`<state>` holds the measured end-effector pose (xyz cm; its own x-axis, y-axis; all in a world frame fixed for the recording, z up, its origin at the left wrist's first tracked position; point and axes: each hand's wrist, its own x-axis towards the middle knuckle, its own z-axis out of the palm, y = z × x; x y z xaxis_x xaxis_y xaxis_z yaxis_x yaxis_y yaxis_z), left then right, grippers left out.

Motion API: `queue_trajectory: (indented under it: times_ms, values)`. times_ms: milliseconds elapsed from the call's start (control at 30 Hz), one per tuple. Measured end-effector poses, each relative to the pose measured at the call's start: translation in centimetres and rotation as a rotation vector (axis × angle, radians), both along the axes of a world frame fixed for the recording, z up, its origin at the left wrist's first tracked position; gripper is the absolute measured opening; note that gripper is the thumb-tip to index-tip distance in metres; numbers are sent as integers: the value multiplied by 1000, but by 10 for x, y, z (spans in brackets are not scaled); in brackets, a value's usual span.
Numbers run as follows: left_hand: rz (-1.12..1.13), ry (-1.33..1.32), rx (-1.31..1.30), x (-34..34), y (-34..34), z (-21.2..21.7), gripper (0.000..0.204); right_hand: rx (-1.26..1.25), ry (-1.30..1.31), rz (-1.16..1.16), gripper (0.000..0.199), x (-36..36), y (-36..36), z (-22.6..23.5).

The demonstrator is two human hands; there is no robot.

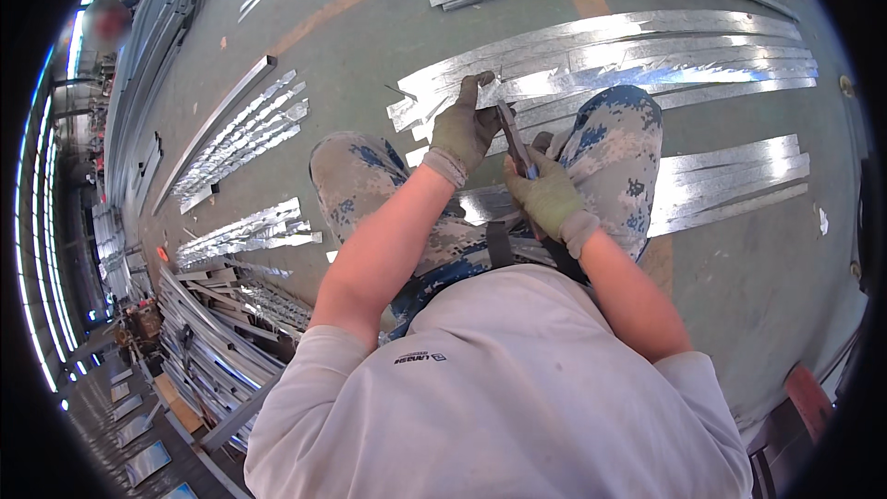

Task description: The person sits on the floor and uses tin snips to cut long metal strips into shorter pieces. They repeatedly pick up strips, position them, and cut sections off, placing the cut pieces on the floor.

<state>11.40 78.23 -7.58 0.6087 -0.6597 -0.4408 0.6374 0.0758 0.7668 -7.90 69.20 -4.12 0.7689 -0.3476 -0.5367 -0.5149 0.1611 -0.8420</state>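
Head view: the left hand (465, 129) seems to pinch the end of a shiny metal strip (538, 86) above the floor (351, 46); the right hand (547, 196) is wrapped around a pliers-like tool (513, 140) beside it. Apparently working that end calls for a steady left hold.

Your gloves (552, 203) look like matt cloth, your tool (510, 137) dull metal; the metal strips (647, 57) shine glossy, your shirt (499, 379) is smooth matt cloth.

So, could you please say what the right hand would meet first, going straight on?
Leading with its hand tool, the right hand would probably first meet the shiny metal strip at the left hand, though depth is unclear.
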Motion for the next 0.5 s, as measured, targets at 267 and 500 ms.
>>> queue_trajectory:
  times_ms: [267, 500]
  values:
    - [7, -18, -5, 3, 5, 2, 51, 185, 86, -7, 32, -3, 1, 18]
    - [62, 24, -171, -3, 3, 30, 53, 399, -8, -48, 32, -4, -3, 13]
